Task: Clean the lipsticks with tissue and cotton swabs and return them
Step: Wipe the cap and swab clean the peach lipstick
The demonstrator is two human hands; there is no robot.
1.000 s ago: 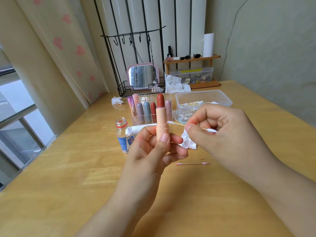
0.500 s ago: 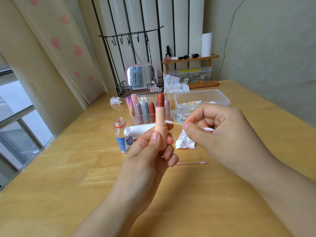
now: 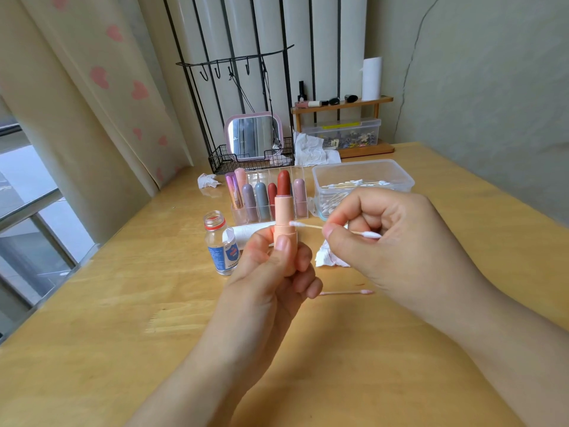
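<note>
My left hand (image 3: 277, 269) grips an open lipstick (image 3: 284, 211) upright, its peach tube topped by a red-brown bullet. My right hand (image 3: 388, 238) pinches a white cotton swab (image 3: 308, 225) between thumb and forefinger; the swab's left tip touches the tube's collar on its right side. Behind the lipstick stands a clear organizer (image 3: 300, 208) with several capped lipsticks. A crumpled tissue (image 3: 328, 257) lies on the table under my right hand. A used pink-tipped swab (image 3: 346, 293) lies below it.
A small open bottle (image 3: 223, 248) with a red collar and blue label stands left of my left hand. A clear box of cotton swabs (image 3: 363, 177) sits at the right back. A pink mirror (image 3: 254, 135) in a wire basket, more tissue (image 3: 311, 149) and a wooden shelf (image 3: 341, 103) line the wall.
My left hand has turned the lipstick slightly and shifted its fingers on the tube. The swab tip has stayed at the tube's collar.
</note>
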